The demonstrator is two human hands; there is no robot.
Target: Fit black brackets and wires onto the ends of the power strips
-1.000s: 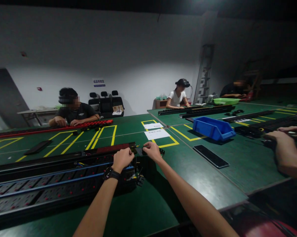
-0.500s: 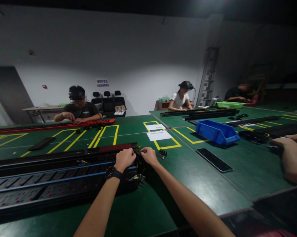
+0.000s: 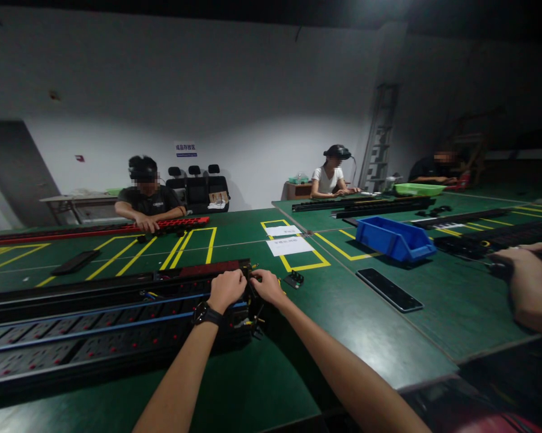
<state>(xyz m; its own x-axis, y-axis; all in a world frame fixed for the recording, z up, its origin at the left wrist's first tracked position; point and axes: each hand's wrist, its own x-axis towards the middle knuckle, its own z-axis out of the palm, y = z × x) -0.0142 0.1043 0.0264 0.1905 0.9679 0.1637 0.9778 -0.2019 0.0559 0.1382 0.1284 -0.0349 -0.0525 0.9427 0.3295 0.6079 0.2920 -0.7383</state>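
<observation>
Long black socket strips (image 3: 131, 341) lie closest. At their right end, the left hand (image 3: 227, 290) rests, maybe to steady them, and the right hand (image 3: 268, 286) bends its fingers close by; I can't tell what either grips. A small black part (image 3: 294, 279) sits just right of the strips, probably for easy reach. Past the strips, farther right, is a blue bin (image 3: 390, 242).
</observation>
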